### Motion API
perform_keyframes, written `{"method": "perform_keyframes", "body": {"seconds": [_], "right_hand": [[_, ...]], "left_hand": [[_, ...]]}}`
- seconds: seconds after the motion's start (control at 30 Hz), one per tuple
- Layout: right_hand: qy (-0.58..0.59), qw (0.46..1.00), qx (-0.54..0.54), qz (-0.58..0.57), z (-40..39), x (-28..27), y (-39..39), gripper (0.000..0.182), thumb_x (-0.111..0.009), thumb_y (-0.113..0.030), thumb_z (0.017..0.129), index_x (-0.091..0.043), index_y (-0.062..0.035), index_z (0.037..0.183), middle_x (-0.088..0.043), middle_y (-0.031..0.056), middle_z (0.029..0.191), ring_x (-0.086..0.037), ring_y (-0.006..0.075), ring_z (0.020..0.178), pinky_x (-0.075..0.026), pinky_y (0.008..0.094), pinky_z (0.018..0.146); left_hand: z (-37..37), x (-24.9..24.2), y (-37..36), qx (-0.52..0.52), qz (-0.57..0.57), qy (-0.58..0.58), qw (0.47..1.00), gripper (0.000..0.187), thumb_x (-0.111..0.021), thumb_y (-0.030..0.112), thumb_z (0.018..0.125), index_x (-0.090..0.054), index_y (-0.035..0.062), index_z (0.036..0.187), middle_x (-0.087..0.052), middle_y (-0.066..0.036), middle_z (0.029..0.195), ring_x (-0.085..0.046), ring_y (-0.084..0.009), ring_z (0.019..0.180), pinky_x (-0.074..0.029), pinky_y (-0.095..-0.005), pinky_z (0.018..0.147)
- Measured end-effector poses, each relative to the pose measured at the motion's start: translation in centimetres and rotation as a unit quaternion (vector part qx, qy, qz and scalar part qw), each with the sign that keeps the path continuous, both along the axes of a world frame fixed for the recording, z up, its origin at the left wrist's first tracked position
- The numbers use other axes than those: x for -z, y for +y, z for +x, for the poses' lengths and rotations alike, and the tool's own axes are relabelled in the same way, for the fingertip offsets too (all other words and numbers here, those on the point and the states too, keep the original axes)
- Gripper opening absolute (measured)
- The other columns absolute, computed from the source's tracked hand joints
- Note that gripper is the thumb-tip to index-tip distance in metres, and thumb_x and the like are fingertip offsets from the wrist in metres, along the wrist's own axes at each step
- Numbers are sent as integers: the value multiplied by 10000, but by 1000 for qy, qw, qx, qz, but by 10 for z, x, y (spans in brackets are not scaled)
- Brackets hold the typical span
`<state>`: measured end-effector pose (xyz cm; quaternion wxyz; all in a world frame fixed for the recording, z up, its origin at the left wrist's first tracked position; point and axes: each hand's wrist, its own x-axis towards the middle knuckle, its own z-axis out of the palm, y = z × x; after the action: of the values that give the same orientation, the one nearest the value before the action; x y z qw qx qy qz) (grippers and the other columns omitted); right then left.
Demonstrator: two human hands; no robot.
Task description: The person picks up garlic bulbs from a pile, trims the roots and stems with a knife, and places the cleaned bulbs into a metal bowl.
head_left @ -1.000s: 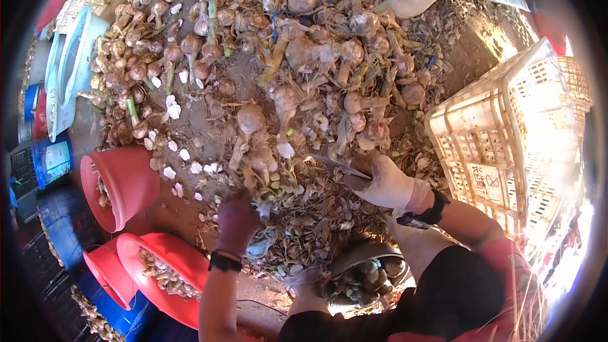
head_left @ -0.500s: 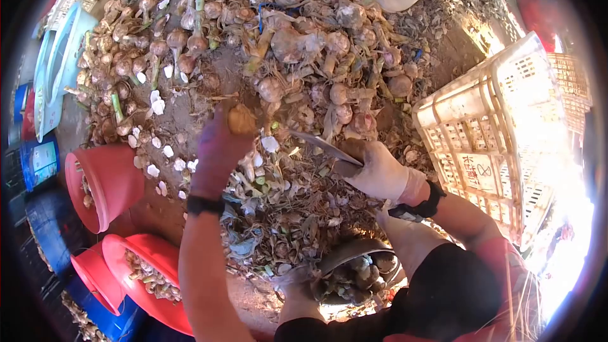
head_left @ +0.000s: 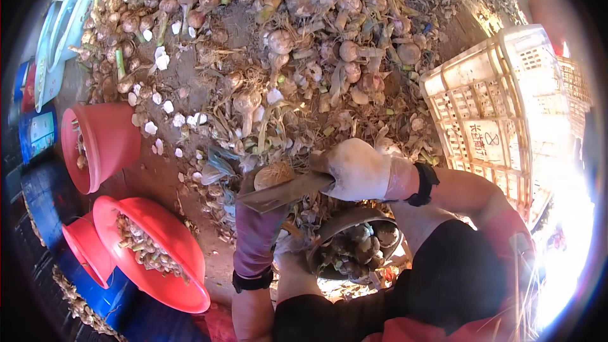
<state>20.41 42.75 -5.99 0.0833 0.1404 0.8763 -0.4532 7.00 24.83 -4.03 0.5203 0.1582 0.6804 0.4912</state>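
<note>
My left hand, in a purplish glove, is closed around a garlic bulb low in front of me. In a pale, dirt-stained glove, my right hand grips a knife. Its broad blade points left and overlaps the bulb's lower edge and my left glove in this view; the handle is hidden in my fist. Close below both hands is a dark bucket holding several trimmed bulbs. Loose skins and stalks litter the ground just beyond.
Whole garlic bulbs with stalks cover the ground ahead. A cream plastic crate stands tilted at right. On the left are a pink bucket, a red basin with garlic pieces and light-blue basins.
Both hands have come closer to my body, the left also rightward with its bulb. The knife blade now crosses in front of the left glove. The view has tilted down slightly.
</note>
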Motion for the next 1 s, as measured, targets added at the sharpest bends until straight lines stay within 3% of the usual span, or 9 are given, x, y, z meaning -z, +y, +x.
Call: {"method": "perform_keyframes", "body": {"seconds": [0.07,0.27,0.4,0.47,0.6,0.7,0.87,0.97,1.0], "right_hand": [[16,1000,-2,8,2,5,-9,249,-642,-270,737,-614,-83,899,-604,159,659,-607,375,643,-481,469,578],[121,993,15,-2,1,25,-16,203,-644,-214,724,-607,-47,834,-556,172,616,-568,380,590,-451,437,512],[-69,997,25,-10,-1,52,3,255,-623,-252,755,-633,-51,911,-618,161,671,-636,305,614,-491,420,553],[-207,948,187,-153,-1,33,22,212,-585,-194,838,-638,-12,935,-652,164,733,-659,216,635,-511,375,575],[37,985,160,-45,-3,13,13,186,-625,-148,814,-637,-25,954,-616,151,684,-619,215,610,-492,368,576],[-51,988,126,-75,-2,2,-4,229,-656,-134,761,-645,-41,969,-586,154,654,-619,270,623,-485,387,574],[0,993,-86,-84,10,-14,-42,177,-660,-173,729,-630,-54,855,-586,152,660,-595,364,633,-482,421,566],[36,999,33,-22,2,-9,-24,203,-634,-249,754,-614,-66,841,-609,176,699,-611,377,654,-487,452,581],[-4,996,76,-46,-3,-14,-16,217,-638,-254,744,-607,-65,847,-606,179,690,-611,375,654,-479,461,572]], "left_hand": [[16,5,-18,-151,41,-69,985,641,-730,167,817,-381,-13,1323,-602,-114,1100,-620,-183,931,-525,-292,815],[25,-4,-30,-77,68,10,995,503,-627,268,898,-473,-43,1262,-589,-130,1121,-599,-185,996,-511,-309,841],[26,-15,-35,-67,13,-121,990,465,-608,283,900,-507,-36,1222,-596,-138,1112,-590,-222,1049,-495,-332,876],[22,14,-70,319,268,157,895,537,-658,301,854,-481,-21,1245,-566,-164,1197,-566,-270,1126,-479,-382,942],[1,-13,-37,-104,106,-170,974,730,-717,254,745,-351,31,1336,-540,-166,1227,-564,-265,1122,-505,-388,914],[-9,-4,-23,-180,151,-21,972,680,-685,206,756,-364,49,1334,-529,-161,1219,-571,-278,1106,-527,-396,885],[-23,39,-31,-338,218,-144,904,505,-602,188,889,-346,69,1308,-506,-127,1223,-564,-279,1081,-508,-380,926],[-9,30,-35,-240,224,-135,935,523,-556,367,936,-444,16,1306,-535,-115,1216,-500,-240,1174,-465,-390,944],[-1,9,-27,-265,197,-168,929,355,-587,243,928,-523,28,1202,-553,-136,1193,-538,-257,1136,-498,-394,893]]}}
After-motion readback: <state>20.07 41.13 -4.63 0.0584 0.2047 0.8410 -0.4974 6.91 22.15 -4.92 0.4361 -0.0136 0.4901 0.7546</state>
